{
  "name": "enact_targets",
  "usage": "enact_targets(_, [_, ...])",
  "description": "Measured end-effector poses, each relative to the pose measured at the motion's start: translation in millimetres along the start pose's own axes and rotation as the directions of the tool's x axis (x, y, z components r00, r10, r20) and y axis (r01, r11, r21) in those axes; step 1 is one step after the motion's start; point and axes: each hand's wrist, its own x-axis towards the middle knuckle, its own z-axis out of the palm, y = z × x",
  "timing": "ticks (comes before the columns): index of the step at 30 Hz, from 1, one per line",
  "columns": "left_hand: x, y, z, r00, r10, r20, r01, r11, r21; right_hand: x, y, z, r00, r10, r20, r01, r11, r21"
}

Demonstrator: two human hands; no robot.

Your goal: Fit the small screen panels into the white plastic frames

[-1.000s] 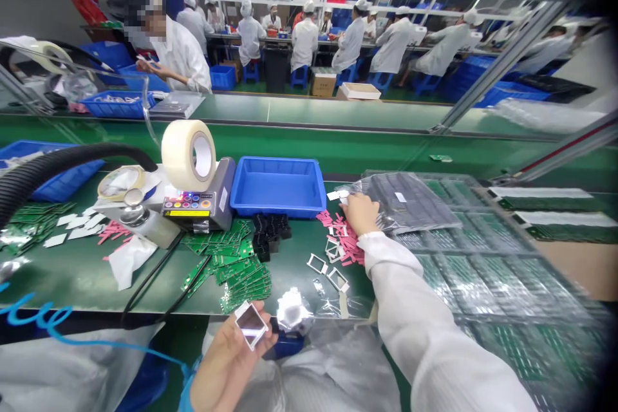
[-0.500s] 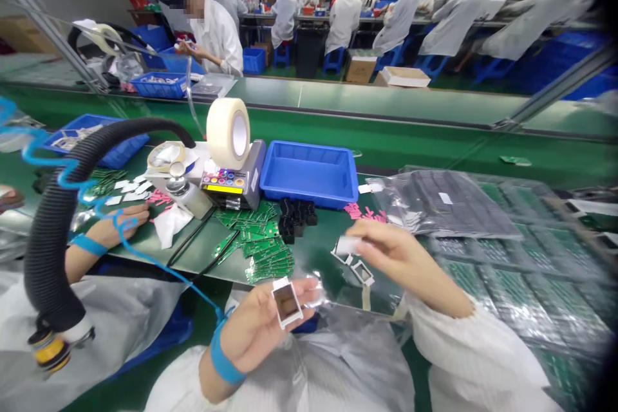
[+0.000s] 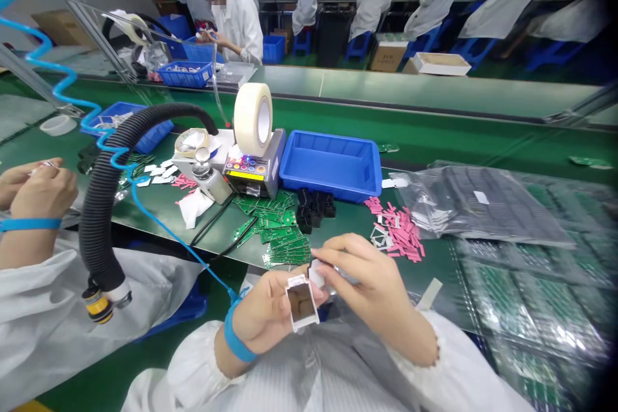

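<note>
Gripping a framed panel (image 3: 302, 304) beside its thumb, the left hand (image 3: 264, 310) neighbours the right hand (image 3: 371, 286) (pinching a white piece (image 3: 316, 273)).

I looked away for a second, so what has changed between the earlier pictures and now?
The right hand moved from the pink strips back toward the body, now holding a small white piece close to the left hand. The left hand still holds the white-framed piece; the blue tray stayed put.

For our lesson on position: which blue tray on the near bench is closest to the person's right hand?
The tray beyond the right hand, right of the upright tape roll; the other tray sits farther left, partly behind the black hose.
</note>
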Motion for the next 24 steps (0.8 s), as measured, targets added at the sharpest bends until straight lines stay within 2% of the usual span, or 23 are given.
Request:
enact_targets(2, [2, -3, 0.5, 0.999, 0.033, -0.028, -0.033, 0.999, -0.016, -12, -3, 14, 0.991, -0.049, -0.124, 0.036, 0.993, -0.109])
enact_targets(6, [5, -8, 2.2, 0.995, 0.063, -0.078, -0.067, 0.996, -0.054, -28, -5, 34, 0.976, -0.074, -0.205, 0.037, 0.983, -0.179])
enact_targets(8, [5, -8, 1.7, 0.996, 0.052, -0.078, -0.056, 0.997, -0.059, -27, -6, 36, 0.976, -0.033, -0.217, 0.003, 0.991, -0.135])
enact_targets(11, [6, -9, -0.5, 0.996, 0.042, -0.074, -0.047, 0.997, -0.061, -21, -8, 32, 0.968, 0.105, -0.227, -0.116, 0.993, -0.034])
enact_targets(14, [6, -8, -5.1, 0.996, 0.049, -0.076, -0.055, 0.996, -0.075, -23, -5, 24, 0.958, 0.225, -0.175, -0.207, 0.972, 0.115])
enact_targets(17, [3, -7, -13.5, 0.996, 0.059, -0.073, -0.068, 0.99, -0.12, -41, 14, 22, 0.933, 0.358, -0.017, -0.34, 0.899, 0.275])
enact_targets(20, [1, -8, -21.7, 0.998, 0.041, -0.039, -0.047, 0.98, -0.192, -65, 43, 29, 0.89, 0.444, 0.103, -0.456, 0.868, 0.197])
enact_targets(22, [1, -8, -23.3, 1.0, -0.013, 0.023, 0.018, 0.973, -0.228, -74, 55, 32, 0.881, 0.462, 0.102, -0.473, 0.872, 0.131])
enact_targets(24, [2, -9, -20.7, 0.992, -0.065, 0.106, 0.09, 0.963, -0.253, -75, 57, 29, 0.884, 0.455, 0.111, -0.467, 0.868, 0.167])
